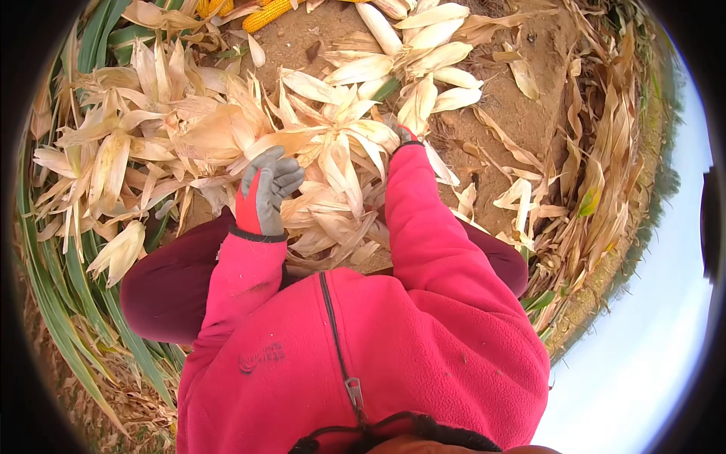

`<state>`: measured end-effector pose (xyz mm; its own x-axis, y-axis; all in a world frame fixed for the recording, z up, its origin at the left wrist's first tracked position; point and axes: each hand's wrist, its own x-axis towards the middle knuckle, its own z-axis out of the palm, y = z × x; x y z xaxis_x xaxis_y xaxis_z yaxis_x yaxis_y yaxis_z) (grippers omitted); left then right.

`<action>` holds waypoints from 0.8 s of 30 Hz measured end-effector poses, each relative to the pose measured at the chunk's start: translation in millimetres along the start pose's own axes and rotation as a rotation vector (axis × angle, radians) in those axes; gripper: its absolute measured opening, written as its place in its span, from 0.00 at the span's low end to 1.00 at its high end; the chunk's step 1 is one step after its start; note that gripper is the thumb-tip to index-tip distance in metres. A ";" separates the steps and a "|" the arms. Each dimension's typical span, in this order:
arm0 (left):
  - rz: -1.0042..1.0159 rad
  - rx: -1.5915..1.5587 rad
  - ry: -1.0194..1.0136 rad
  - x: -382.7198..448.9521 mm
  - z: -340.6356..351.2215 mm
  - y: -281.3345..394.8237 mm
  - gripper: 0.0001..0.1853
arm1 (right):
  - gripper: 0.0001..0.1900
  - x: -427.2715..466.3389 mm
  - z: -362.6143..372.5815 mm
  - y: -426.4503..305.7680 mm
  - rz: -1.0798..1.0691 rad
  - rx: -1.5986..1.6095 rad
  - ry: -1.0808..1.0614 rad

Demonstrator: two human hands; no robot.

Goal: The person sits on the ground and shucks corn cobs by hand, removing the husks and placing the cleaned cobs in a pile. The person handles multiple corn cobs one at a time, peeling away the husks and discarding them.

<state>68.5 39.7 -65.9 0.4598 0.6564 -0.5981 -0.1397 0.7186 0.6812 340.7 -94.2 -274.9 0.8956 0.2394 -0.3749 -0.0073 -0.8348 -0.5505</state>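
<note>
My left hand (271, 187), in a grey and red work glove, is held palm up above the husks with its fingers loosely curled. Nothing shows in it. Farther out, my right hand (405, 135) reaches to the lower end of a corn ear in its pale husk (418, 106). The sleeve and glove hide most of those fingers, so I cannot tell whether they grip the ear. Between my hands lies a spread of peeled-back dry corn husks (340, 142). More loose husks (212, 133) are heaped beyond my left hand.
Several unhusked ears (439, 54) lie in a pile at the far right of centre. Bare yellow corn cobs (266, 15) rest at the top edge. Green corn leaves (62, 284) line the left, dry stalks (595, 170) the right. Brown soil (510, 136) shows between them.
</note>
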 end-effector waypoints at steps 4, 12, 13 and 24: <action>0.045 0.013 -0.073 3.4 -0.4 8.5 0.27 | 0.19 -65.7 -20.4 9.0 0.229 0.679 -0.009; 0.292 -0.098 -0.163 9.3 3.6 33.2 0.31 | 0.28 -151.0 -85.6 -117.3 -0.815 0.095 -0.241; 0.340 -0.163 -0.135 4.7 4.8 38.5 0.31 | 0.28 -164.4 -85.5 -128.0 -0.822 0.176 -0.314; 0.032 -0.545 0.250 -9.5 -10.0 56.0 0.29 | 0.26 -265.0 -93.4 -159.8 -1.033 0.316 -0.629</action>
<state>47.5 75.9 -26.3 0.2369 0.6662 -0.7072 -0.6100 0.6685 0.4254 146.1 -70.6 -17.9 0.1791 0.9792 0.0952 0.3872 0.0188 -0.9218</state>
